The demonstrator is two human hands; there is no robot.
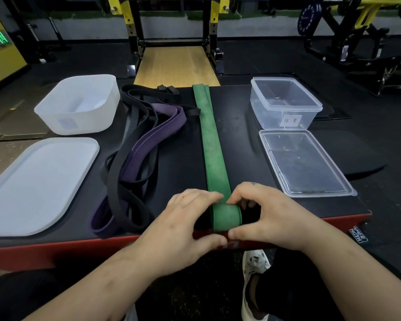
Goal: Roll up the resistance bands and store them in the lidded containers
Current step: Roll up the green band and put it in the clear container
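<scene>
A green resistance band [212, 144] lies stretched along the middle of the black platform [239, 140], its near end curled into a small roll at the front edge. My left hand [185, 218] and my right hand [264, 214] pinch that roll from either side, fingers on top and thumbs below. A purple band [148, 144] and several black bands [116, 193] lie tangled to the left. A frosted white container [79, 104] stands at the back left with its lid [37, 184] in front. A clear container [285, 101] stands at the back right, its lid [303, 163] before it.
The platform has a red front edge [56, 251]. A shoe [255, 274] and dark trouser legs are below it. A squat rack with a wooden floor strip [176, 63] stands behind, with more gym machines at the far right.
</scene>
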